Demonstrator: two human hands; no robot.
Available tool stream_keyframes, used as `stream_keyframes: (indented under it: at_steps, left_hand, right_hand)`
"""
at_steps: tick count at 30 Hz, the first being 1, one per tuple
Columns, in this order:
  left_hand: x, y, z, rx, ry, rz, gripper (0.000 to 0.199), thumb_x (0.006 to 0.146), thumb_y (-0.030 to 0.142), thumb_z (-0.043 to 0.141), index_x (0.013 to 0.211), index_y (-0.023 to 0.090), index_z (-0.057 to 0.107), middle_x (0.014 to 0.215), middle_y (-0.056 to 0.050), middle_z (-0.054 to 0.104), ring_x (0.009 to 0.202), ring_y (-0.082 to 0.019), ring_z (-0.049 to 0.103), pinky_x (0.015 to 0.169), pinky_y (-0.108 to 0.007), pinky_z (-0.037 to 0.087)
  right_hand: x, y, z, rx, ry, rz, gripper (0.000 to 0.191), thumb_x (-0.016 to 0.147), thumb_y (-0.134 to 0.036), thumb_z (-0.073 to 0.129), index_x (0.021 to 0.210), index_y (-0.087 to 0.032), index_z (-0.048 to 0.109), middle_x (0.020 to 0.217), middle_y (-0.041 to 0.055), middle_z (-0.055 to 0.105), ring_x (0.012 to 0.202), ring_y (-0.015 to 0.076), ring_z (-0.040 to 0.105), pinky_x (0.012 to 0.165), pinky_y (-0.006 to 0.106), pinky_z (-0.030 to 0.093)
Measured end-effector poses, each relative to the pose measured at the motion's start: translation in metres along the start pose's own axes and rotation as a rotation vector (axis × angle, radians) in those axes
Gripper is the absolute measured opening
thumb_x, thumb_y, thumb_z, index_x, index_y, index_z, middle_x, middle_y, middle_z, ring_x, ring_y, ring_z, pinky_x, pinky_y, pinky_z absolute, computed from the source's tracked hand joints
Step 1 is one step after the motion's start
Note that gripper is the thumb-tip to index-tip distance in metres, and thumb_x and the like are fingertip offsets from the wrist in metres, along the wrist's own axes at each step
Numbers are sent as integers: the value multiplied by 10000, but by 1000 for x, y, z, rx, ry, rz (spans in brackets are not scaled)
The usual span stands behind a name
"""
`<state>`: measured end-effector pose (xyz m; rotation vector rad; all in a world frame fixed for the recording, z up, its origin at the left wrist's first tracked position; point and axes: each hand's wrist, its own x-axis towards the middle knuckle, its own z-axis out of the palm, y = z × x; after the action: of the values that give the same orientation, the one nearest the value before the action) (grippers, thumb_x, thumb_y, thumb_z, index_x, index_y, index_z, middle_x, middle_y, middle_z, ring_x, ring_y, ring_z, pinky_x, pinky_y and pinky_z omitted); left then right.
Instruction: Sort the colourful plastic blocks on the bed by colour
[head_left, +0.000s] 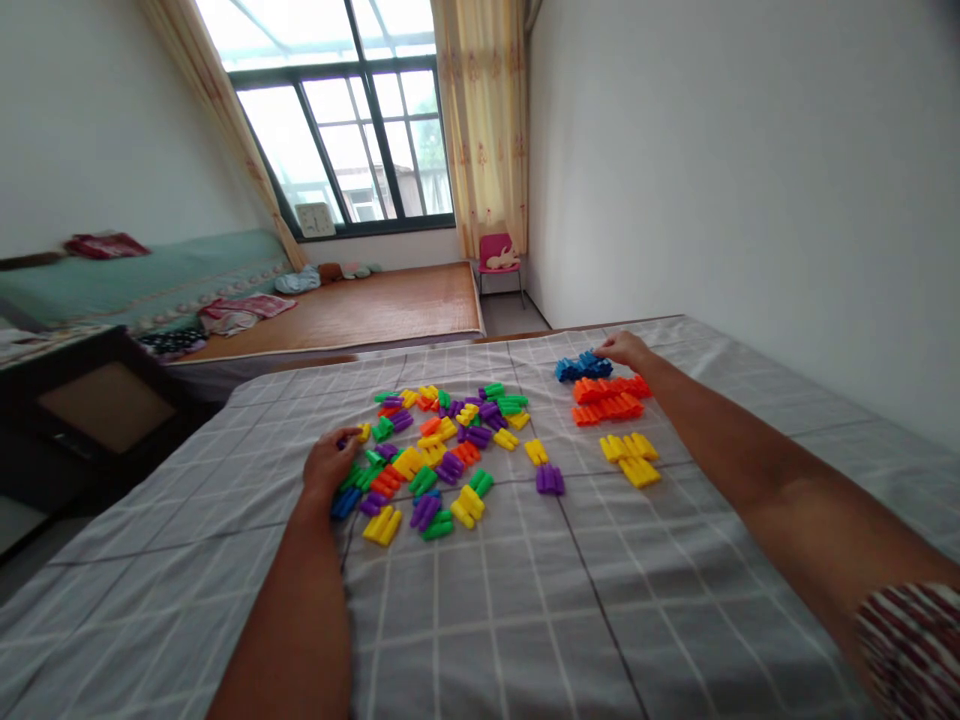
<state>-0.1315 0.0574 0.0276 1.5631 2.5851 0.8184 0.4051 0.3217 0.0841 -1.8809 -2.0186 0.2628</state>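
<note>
On the checked bedsheet, a mixed pile of plastic building blocks in yellow, green, purple, orange and blue spreads out. My left hand is at the pile's left edge, fingers curled beside a yellow block; what lies under the fingertips is mostly hidden. At the far right, my right hand pinches the right end of a row of blue blocks. Closer to me are two rows of orange blocks, then a small group of yellow blocks. A purple block sits between the pile and these groups.
The blocks lie on a bed with a grey checked sheet. A white wall runs along the right. Beyond are a mat-covered bed, a pink chair and a window. A dark cabinet stands left.
</note>
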Motion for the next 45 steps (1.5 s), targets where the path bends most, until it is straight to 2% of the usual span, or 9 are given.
stream_keyframes:
  at_steps: [6, 11, 14, 18, 25, 30, 34, 40, 45]
  left_hand:
    - [1, -4, 2, -5, 10, 2, 336, 788, 342, 513, 1005, 210, 732, 1012, -63, 722, 875, -209, 651, 766, -284, 496]
    - [4, -7, 7, -4, 11, -6, 353, 789, 351, 510, 1030, 216, 730, 981, -59, 728, 848, -204, 645, 754, -279, 492]
    - [3, -5, 7, -58, 19, -10, 351, 789, 350, 506, 1009, 204, 737, 971, -61, 732, 862, -206, 642, 751, -275, 485]
    - [-5, 2, -2, -281, 37, -26, 393, 817, 348, 465, 1014, 137, 732, 871, -54, 737, 800, -186, 645, 692, -247, 473]
    - [-14, 2, -18, -607, 173, -126, 385, 878, 397, 524, 1029, 91, 702, 952, -84, 708, 895, -208, 631, 763, -295, 498]
    - [-16, 2, -13, -653, 160, -164, 382, 909, 365, 556, 1227, 154, 548, 1224, -94, 565, 1049, -228, 586, 867, -440, 525]
    - [-9, -2, -8, -691, 168, -148, 324, 904, 363, 544, 1085, 112, 638, 1056, -89, 669, 945, -205, 637, 804, -352, 531]
    - [2, -7, 1, -782, 212, -161, 330, 777, 270, 526, 968, 77, 713, 926, -117, 738, 810, -180, 677, 681, -243, 508]
    - [-2, -7, 2, -741, 200, -177, 406, 719, 310, 529, 1001, 85, 717, 862, -97, 739, 742, -186, 673, 602, -238, 498]
  right_hand:
    - [-1, -10, 3, -158, -63, 6, 247, 724, -387, 648, 696, -155, 726, 590, 53, 655, 587, 156, 599, 525, 227, 393]
    - [-9, -15, -6, -183, 38, 18, 268, 771, -395, 588, 805, -174, 737, 752, 84, 712, 696, 189, 637, 570, 250, 399]
    - [-24, -37, -15, -132, 162, -106, 294, 819, -371, 546, 937, -166, 721, 852, 86, 724, 744, 187, 638, 604, 252, 397]
    - [-69, -100, -15, -4, 182, -468, 306, 874, -363, 496, 975, -155, 698, 858, 76, 716, 727, 168, 616, 646, 249, 398]
    - [-187, -227, 40, 191, -285, -1048, 215, 871, -295, 534, 937, -186, 708, 832, 39, 711, 708, 148, 616, 663, 235, 416]
    - [-243, -307, 99, 200, -369, -1224, 237, 891, -203, 505, 1016, -184, 706, 973, 76, 708, 881, 178, 631, 785, 264, 445]
    - [-266, -351, 127, -4, -309, -1254, 290, 872, -351, 586, 1081, -175, 686, 1079, 127, 661, 997, 239, 603, 875, 324, 450]
    - [-274, -361, 113, -178, -440, -1254, 263, 834, -189, 576, 1063, -237, 696, 1038, 57, 690, 962, 197, 627, 829, 252, 455]
    - [-251, -321, 68, 57, -444, -1217, 350, 812, -220, 630, 1160, -258, 633, 1101, 19, 682, 993, 168, 617, 847, 208, 439]
